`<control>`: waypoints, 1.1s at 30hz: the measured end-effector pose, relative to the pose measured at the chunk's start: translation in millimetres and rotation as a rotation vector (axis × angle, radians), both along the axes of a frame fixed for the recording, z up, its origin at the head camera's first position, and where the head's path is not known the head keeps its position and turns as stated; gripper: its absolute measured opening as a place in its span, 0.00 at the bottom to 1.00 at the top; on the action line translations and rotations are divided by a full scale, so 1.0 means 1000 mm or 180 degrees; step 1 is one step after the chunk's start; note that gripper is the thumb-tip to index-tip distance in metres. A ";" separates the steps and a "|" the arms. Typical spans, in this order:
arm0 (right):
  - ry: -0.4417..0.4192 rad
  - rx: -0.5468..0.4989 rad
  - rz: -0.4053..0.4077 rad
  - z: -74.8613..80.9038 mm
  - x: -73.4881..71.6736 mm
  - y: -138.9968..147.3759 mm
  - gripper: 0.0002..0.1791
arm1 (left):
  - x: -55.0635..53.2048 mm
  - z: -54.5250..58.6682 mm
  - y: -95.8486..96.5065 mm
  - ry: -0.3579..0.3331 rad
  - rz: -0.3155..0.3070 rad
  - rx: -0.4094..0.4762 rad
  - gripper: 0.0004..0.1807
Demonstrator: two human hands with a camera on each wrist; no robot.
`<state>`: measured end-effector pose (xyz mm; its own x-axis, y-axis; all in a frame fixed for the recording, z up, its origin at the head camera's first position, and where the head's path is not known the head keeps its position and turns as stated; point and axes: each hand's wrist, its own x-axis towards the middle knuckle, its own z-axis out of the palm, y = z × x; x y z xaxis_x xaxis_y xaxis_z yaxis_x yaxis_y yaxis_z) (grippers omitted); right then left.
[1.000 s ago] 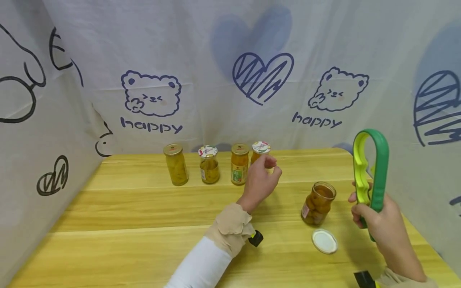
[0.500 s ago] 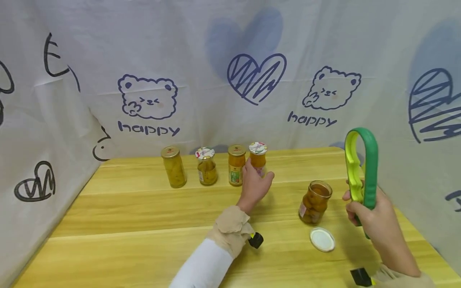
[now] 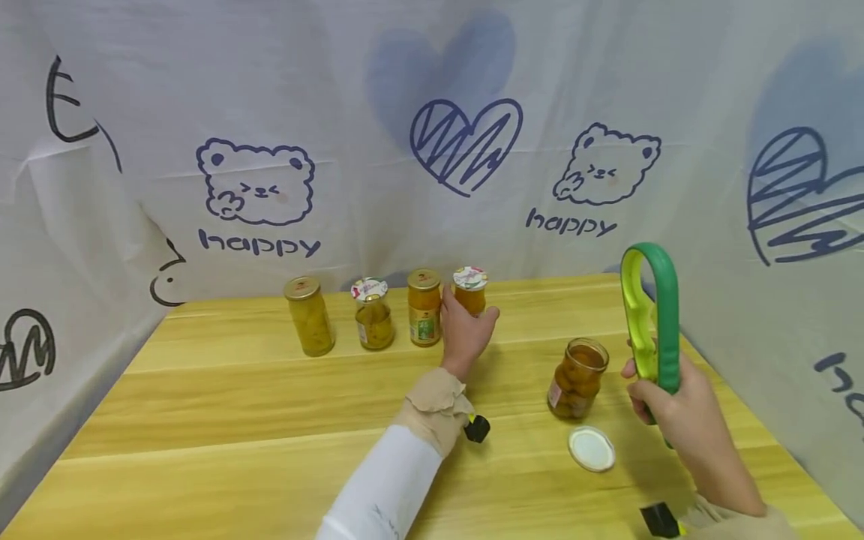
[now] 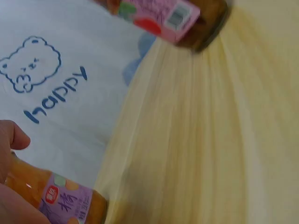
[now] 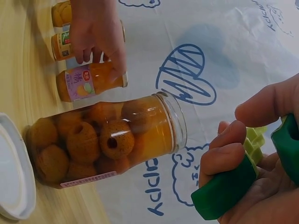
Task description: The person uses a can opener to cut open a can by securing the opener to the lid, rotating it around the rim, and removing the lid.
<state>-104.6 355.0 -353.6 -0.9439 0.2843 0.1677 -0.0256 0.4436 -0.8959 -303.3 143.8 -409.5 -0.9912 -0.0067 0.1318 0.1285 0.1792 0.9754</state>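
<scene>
My left hand (image 3: 466,334) reaches around the rightmost jar of the back row, an orange-coloured jar (image 5: 91,79) with a purple label and flowered lid. Its thumb (image 4: 17,135) is beside the jar's neck and the other fingers are on the far side, partly hidden. In the head view, thumb and fingers are spread with the jar between them. My right hand (image 3: 682,412) grips a green jar opener (image 3: 664,315) by its lower handles, its loop pointing up. Left of that hand stands an open jar of round brown fruit (image 5: 100,140), with a white lid (image 3: 591,448) beside it.
Three more closed jars stand to the left along the back: a tall yellow jar (image 3: 310,319), a short jar with a patterned lid (image 3: 374,322) and a gold-lidded orange jar (image 3: 424,307). Behind the wooden table (image 3: 256,420) hangs a white curtain (image 3: 364,165) with drawings.
My left hand has gone from a curled pose in front of the rightmost jar to spread fingers around it. The right hand keeps holding the jar opener. The head view has turned slightly right.
</scene>
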 end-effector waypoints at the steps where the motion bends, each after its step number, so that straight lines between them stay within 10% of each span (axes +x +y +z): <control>1: 0.0009 0.0000 0.0007 0.000 0.000 -0.001 0.09 | -0.003 -0.001 0.000 0.0003 0.0030 -0.0022 0.54; 22: 0.0025 -0.0035 0.0057 -0.004 -0.005 -0.004 0.09 | -0.040 -0.002 0.003 0.0101 0.0262 -0.0171 0.41; 33: -0.0037 0.0079 0.0051 -0.003 -0.004 -0.003 0.09 | -0.039 -0.008 0.004 0.0122 -0.0059 -0.0218 0.37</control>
<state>-108.3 352.1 -356.7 -0.9503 0.2651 0.1635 -0.0225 0.4653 -0.8849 -342.2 147.5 -417.7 -0.9853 0.0221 0.1693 0.1696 0.2427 0.9552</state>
